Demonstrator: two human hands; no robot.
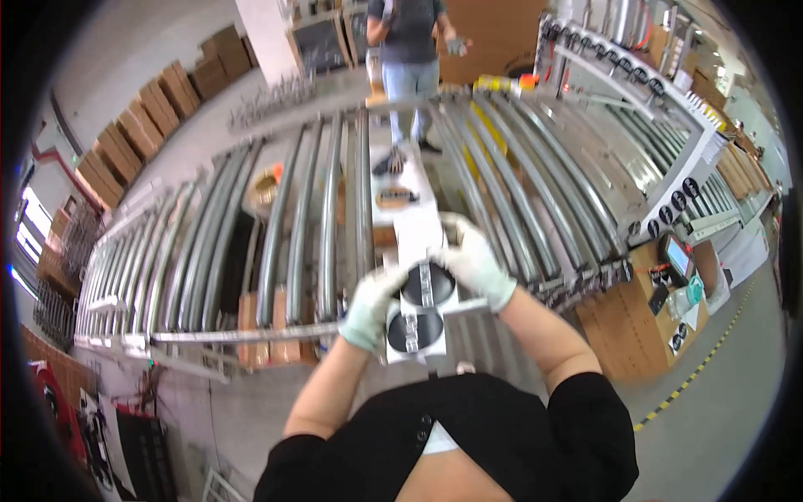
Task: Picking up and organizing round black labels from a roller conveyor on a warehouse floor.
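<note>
On my remote feed, I have the left hand and right hand with fingers curled closed, pinching the upper label at the roller conveyor's near edge. The lower label extends past that edge. I count two labels, each a black oval with white lettering on white.

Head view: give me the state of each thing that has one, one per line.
Left hand: gloved, fingers closed on the label strip
Right hand: gloved, fingers closed on the same strip
Label strip: held, lower end past the near rail
Device screen: lit
Brown cartons: upright in a row
Person opposite: standing
Rollers: turning or still, cannot tell
</note>
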